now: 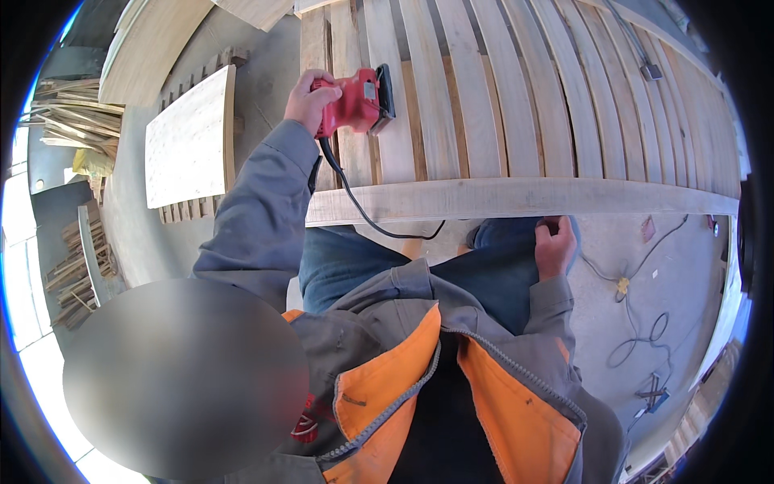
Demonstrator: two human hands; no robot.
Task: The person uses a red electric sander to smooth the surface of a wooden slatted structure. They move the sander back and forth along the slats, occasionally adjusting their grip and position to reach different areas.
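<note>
My left hand (307,102) grips a red electric sander (352,98) at the left part of a slatted wooden frame (516,198). The sander's black pad faces right over the pale slats; whether it touches the wood, I cannot tell. From its grip a black cord (352,196) hangs across the frame's near rail. My right hand (556,248) is down beside my right thigh, just below that rail, its fingers loosely curled. Nothing shows in it, though some fingertips are hidden.
A white-topped board (189,137) lies on wooden slats at left. Stacked wood strips (79,117) stand farther left, with curved panels (149,48) behind. A cable (633,323) loops over the floor at right. A dark plug-like piece (651,73) on a cord rests on the far slats.
</note>
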